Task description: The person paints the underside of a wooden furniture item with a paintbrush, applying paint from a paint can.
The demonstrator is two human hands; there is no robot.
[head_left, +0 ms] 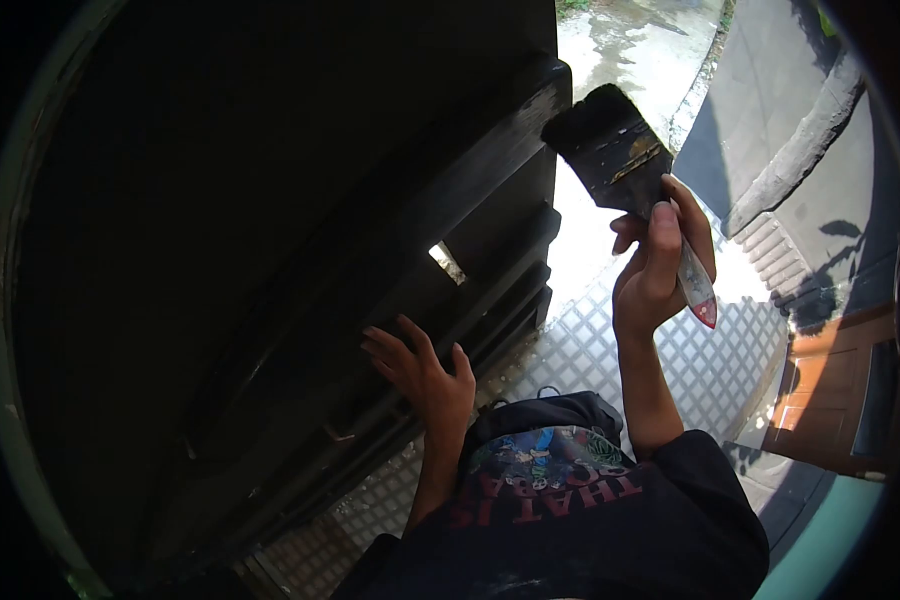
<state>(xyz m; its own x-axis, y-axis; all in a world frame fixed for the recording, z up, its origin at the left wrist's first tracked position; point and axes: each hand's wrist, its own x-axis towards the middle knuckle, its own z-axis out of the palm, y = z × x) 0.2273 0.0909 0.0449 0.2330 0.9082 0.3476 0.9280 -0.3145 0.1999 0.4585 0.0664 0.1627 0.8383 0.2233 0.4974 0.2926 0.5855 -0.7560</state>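
A wide paintbrush [610,140] with dark bristles is in my right hand [660,255], its fingers closed around the handle. The handle's pale, red-tipped end [698,290] points down past my palm, and the bristles face up and left. Beside the brush tip runs the raised edge of a large dark panel [450,190] that has ledges and a small slot-like gap [447,262] letting light through. My left hand [425,375] is held over the panel's lower ledges with its fingers spread and nothing in them.
Patterned floor tiles [610,340] lie below, brightly lit beyond the panel. On the right are a grey wall [770,110], short steps [775,255] and a brown wooden door [830,380]. A teal surface [830,535] shows at the lower right.
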